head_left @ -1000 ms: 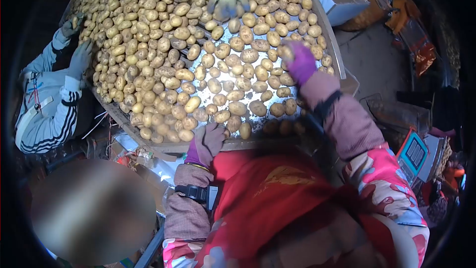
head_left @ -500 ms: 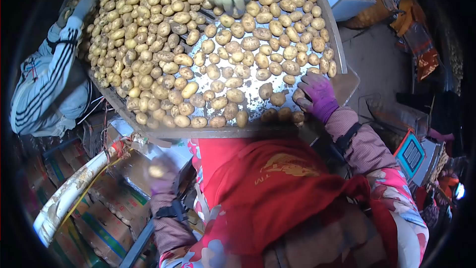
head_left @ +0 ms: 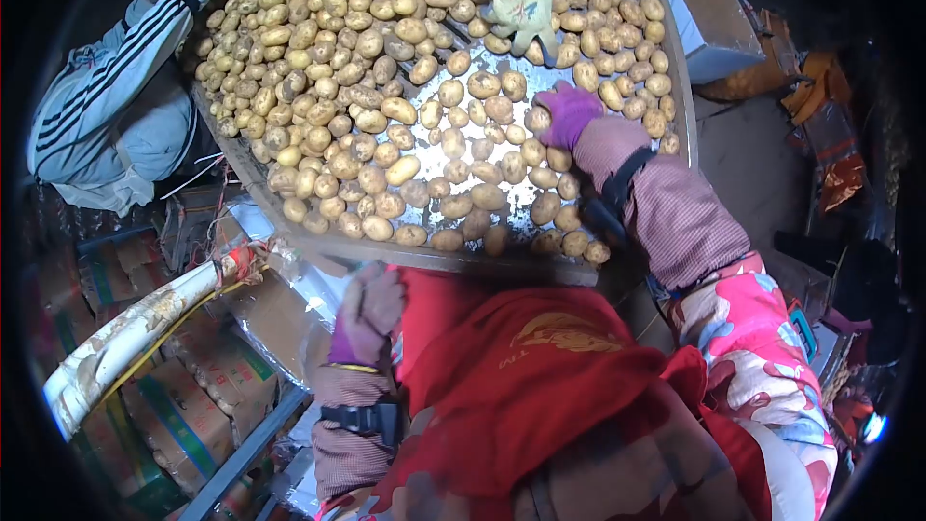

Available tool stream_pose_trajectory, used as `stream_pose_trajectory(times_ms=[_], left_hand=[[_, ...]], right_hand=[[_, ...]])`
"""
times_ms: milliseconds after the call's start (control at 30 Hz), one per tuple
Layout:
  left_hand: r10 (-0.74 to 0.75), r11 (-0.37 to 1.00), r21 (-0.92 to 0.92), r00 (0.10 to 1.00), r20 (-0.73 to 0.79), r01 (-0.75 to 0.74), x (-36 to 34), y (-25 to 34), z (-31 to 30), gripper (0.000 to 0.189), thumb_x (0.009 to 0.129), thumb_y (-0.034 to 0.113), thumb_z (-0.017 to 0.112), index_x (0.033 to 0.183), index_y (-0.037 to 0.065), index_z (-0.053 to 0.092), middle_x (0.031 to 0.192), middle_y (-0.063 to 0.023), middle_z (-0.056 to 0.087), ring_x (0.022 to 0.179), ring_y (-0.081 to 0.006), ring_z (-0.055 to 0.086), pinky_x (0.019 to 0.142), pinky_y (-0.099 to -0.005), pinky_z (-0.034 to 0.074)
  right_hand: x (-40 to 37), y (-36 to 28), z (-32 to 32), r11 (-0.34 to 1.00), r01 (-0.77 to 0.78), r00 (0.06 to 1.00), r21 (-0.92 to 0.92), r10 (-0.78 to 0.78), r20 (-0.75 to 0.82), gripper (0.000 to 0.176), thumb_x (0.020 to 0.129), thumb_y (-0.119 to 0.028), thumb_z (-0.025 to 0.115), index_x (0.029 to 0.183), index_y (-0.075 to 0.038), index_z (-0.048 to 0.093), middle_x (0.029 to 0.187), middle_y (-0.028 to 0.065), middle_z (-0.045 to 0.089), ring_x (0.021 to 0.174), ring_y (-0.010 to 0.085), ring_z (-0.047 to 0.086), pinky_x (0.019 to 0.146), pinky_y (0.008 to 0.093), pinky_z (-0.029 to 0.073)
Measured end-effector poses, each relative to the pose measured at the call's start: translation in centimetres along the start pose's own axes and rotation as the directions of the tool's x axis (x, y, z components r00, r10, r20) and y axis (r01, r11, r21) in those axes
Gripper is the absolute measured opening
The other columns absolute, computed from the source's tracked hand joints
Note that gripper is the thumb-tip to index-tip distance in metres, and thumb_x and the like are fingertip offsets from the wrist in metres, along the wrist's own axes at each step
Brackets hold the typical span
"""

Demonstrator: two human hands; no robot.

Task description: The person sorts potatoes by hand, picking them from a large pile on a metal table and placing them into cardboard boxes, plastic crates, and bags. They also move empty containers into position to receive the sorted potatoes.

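Note:
My right hand (head_left: 569,118), in a purple glove, reaches over the sorting tray (head_left: 463,259). Its fingers and thumb close about a potato (head_left: 537,120), with more potatoes lying around it. Nearer my body, left of the red apron (head_left: 540,347), my left hand (head_left: 370,311) is held beyond the tray's front edge, beside a cardboard box (head_left: 280,328). The left fingers are loosely bent and apart, and no potato shows in them; the palm is hidden. Many potatoes (head_left: 318,68) are heaped on the tray's left, thinning out toward the bare metal in front.
A co-worker's gloved hand (head_left: 526,14) touches potatoes at the far side. Another person's striped sleeve (head_left: 116,68) reaches in from the left. A white wrapped pipe (head_left: 145,328) slants at lower left above stacked cartons (head_left: 183,415). An open box (head_left: 709,14) stands at far right.
My right hand has moved from the tray's right edge farther in among the potatoes. My left hand, which held a potato, has moved slightly right and shows none. The co-worker's gloved hand has shifted right.

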State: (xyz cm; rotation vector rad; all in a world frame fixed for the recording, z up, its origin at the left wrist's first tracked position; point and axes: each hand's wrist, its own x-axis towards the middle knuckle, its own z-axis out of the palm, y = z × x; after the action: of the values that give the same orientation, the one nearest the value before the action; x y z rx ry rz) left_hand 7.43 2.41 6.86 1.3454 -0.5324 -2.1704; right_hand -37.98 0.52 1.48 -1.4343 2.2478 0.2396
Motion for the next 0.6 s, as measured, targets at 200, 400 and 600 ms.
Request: stream_pose_trajectory(times_ms=[200,400,600], left_hand=[[-0.117,0.945,0.327,0.946,0.303,0.013,6.4,-3.4,8.8,0.041,0.102,0.036,0.045,0.133,0.009,0.051,0.129,-0.0163,0.058,0.116,-0.0279,0.058,0.103,-0.0384,0.046],[-0.204,0.974,0.176,0.884,0.42,0.141,12.9,-7.4,8.7,0.031,0.099,0.031,0.047,0.119,0.009,0.058,0.122,-0.0127,0.057,0.113,-0.0249,0.057,0.099,-0.0289,0.045],[0.14,0.969,0.18,0.977,0.158,-0.168,5.4,-1.4,4.9,0.026,0.099,0.027,0.05,0.113,0.007,0.059,0.085,-0.0084,0.058,0.07,-0.013,0.057,0.056,-0.0241,0.051]], right_hand=[[-2.1,-1.7,-0.2,0.963,0.039,0.967,0.267,0.031,-0.252,0.054,0.073,-0.044,0.073,0.118,-0.017,0.062,0.12,0.0121,0.059,0.112,0.0321,0.059,0.093,0.0457,0.049],[-11.6,-9.3,3.2,0.498,0.646,0.757,0.579,-0.517,-0.399,0.05,0.081,-0.032,0.073,0.123,-0.009,0.061,0.121,0.0171,0.061,0.118,0.0346,0.057,0.101,0.0443,0.045],[-4.4,6.6,5.4,0.721,0.392,0.828,0.571,-0.006,-0.561,0.045,0.086,-0.024,0.066,0.126,-0.005,0.059,0.122,0.0185,0.062,0.113,0.0307,0.06,0.097,0.0405,0.047]])
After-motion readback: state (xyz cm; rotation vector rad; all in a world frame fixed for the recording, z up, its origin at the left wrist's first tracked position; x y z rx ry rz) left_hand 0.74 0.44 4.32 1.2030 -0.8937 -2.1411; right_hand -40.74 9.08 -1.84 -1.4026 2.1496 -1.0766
